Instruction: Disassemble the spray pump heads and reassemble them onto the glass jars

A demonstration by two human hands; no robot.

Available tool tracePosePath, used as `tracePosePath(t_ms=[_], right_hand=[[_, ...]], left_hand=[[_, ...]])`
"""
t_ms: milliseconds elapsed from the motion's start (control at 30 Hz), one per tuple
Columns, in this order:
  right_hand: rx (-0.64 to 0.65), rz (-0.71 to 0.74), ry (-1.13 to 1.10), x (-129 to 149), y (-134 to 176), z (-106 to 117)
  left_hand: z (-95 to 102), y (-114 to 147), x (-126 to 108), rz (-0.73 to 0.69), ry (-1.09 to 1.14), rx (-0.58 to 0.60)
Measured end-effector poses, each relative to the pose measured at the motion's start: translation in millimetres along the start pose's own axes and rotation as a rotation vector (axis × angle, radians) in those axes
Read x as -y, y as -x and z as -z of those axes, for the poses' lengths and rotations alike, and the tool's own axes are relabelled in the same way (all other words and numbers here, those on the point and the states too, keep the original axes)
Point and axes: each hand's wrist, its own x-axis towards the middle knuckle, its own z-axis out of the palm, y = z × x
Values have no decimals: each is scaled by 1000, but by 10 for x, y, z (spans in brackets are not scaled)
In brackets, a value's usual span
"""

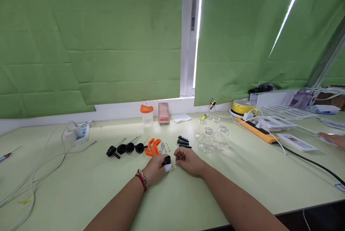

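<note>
My left hand (156, 168) rests on the pale green table (81, 191), fingers closed around a small black knob (167, 159); a white wrap covers one fingertip. My right hand (188, 159) lies right beside it, fingers curled inward, pinching something tiny that I cannot make out. Just beyond the hands lie orange hooks (152, 146), thin metal rods (161, 147), black screws (183, 141) and a row of black knobs on metal stems (126, 147).
Clear glass bottles (211, 136) stand right of the parts. An orange-lidded cup (147, 114) sits by the wall. A white power strip (78, 133) and cables lie left; an orange power strip (257, 128), yellow disc and white trays lie right. Another person's hand (332, 139) shows at the far right.
</note>
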Motion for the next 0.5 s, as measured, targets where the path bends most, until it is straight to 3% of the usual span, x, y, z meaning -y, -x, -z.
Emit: tracePosePath(t_ms=[133, 333, 500], right_hand=[[-70, -92, 117, -30, -20, 30], [-63, -132, 406, -24, -15, 61], [-54, -144, 459, 2, -1, 56]], left_hand=[[7, -3, -4, -1, 2, 12], [14, 1, -27, 10, -2, 15], [18, 1, -35, 14, -5, 19]])
